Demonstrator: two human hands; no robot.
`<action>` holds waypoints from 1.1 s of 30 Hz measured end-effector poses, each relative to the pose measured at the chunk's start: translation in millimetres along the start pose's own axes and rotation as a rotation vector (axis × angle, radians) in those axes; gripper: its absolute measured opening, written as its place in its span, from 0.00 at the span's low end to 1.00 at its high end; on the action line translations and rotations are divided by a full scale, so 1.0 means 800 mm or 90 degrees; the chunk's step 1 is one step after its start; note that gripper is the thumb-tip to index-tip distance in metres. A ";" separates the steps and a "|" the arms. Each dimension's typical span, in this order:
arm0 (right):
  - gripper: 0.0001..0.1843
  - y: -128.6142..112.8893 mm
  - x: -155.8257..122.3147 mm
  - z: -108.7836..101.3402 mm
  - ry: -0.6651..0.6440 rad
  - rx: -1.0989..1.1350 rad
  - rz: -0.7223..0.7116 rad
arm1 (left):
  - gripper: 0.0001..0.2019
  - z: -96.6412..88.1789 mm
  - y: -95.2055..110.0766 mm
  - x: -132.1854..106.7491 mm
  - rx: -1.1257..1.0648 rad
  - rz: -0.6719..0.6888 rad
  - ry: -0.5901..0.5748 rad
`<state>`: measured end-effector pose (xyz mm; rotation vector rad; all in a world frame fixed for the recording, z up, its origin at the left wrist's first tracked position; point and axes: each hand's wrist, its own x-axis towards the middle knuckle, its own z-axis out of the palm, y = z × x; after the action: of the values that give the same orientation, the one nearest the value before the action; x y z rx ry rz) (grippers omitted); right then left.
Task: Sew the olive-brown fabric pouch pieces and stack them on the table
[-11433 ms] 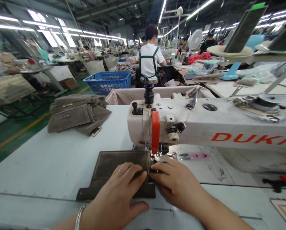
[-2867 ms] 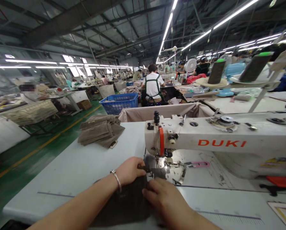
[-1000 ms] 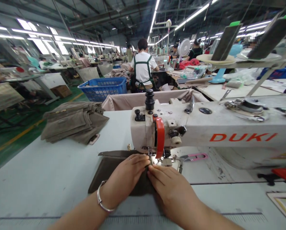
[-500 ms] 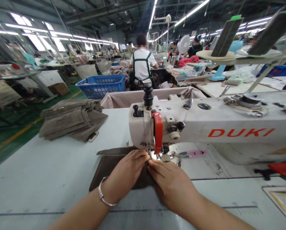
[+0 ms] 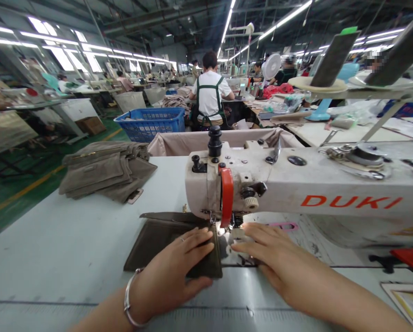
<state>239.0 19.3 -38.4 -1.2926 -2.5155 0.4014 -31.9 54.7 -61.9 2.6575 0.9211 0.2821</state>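
A dark olive-brown fabric piece (image 5: 151,242) lies on the table with its right edge beneath the needle area of the sewing machine (image 5: 262,177). My left hand (image 5: 179,263) rests on that piece, fingers stretched out and the thumb apart near its front edge. To the right of the needle, my right hand (image 5: 279,258) is spread over the metal machine plate, apart from the fabric. Behind its fingers the pink-handled thread snips (image 5: 287,226) are partly hidden. The needle tip itself is hard to make out.
A stack of similar brown fabric pieces (image 5: 106,170) lies at the table's back left. Beyond the machine are a pinkish cloth-lined bin (image 5: 179,142), a blue basket (image 5: 151,123) and a seated co-worker (image 5: 209,94). Thread cones (image 5: 336,57) stand at the right.
My right hand has left the fabric and moved right, its fingers spreading. My left hand has gone from pinching at the needle to lying flat on the fabric, whose right edge now shows.
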 end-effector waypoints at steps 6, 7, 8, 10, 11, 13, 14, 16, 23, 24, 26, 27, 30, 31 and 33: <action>0.07 0.021 0.035 0.049 0.191 -0.042 0.141 | 0.24 0.005 0.013 -0.002 0.026 0.035 0.075; 0.06 0.019 0.038 0.055 0.203 -0.050 0.143 | 0.24 0.005 0.014 -0.001 0.022 0.031 0.085; 0.04 0.016 0.038 0.060 0.207 -0.049 0.129 | 0.23 0.005 0.015 0.000 0.018 0.023 0.091; 0.02 0.008 0.033 0.062 0.206 -0.023 0.065 | 0.20 0.006 0.015 0.000 0.023 0.011 0.100; 0.03 0.003 0.028 0.061 0.203 0.000 0.029 | 0.19 0.007 0.014 -0.001 0.030 0.012 0.101; 0.04 -0.004 0.019 0.057 0.189 0.050 -0.034 | 0.21 0.008 0.009 -0.002 0.044 0.029 0.093; 0.05 -0.007 0.015 0.056 0.180 0.069 -0.053 | 0.22 0.009 0.007 -0.003 0.048 0.044 0.092; 0.06 -0.009 0.012 0.055 0.172 0.088 -0.078 | 0.21 0.009 0.003 -0.005 0.054 0.071 0.096; 0.08 -0.005 0.017 0.062 0.150 0.097 -0.121 | 0.18 0.010 0.017 -0.006 0.151 0.167 0.109; 0.07 -0.005 0.017 0.062 0.150 0.097 -0.125 | 0.18 0.010 0.018 -0.007 0.145 0.168 0.109; 0.07 -0.005 0.017 0.062 0.152 0.097 -0.127 | 0.16 0.010 0.016 -0.008 0.120 0.163 0.123; 0.07 -0.005 0.017 0.061 0.151 0.095 -0.128 | 0.15 0.011 0.015 -0.009 0.107 0.152 0.135; 0.07 -0.008 0.018 0.060 0.134 0.069 -0.124 | 0.15 0.015 0.012 -0.008 0.070 0.087 0.175; 0.06 -0.009 0.019 0.060 0.123 0.057 -0.120 | 0.15 0.016 0.013 -0.007 0.063 0.063 0.179; 0.05 -0.013 0.022 0.062 0.109 0.031 -0.117 | 0.17 0.016 0.015 -0.003 0.057 0.038 0.170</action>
<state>203.1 22.1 -77.8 -1.0207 -2.4371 0.2950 -23.6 41.1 -69.9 2.7783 0.9531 0.6369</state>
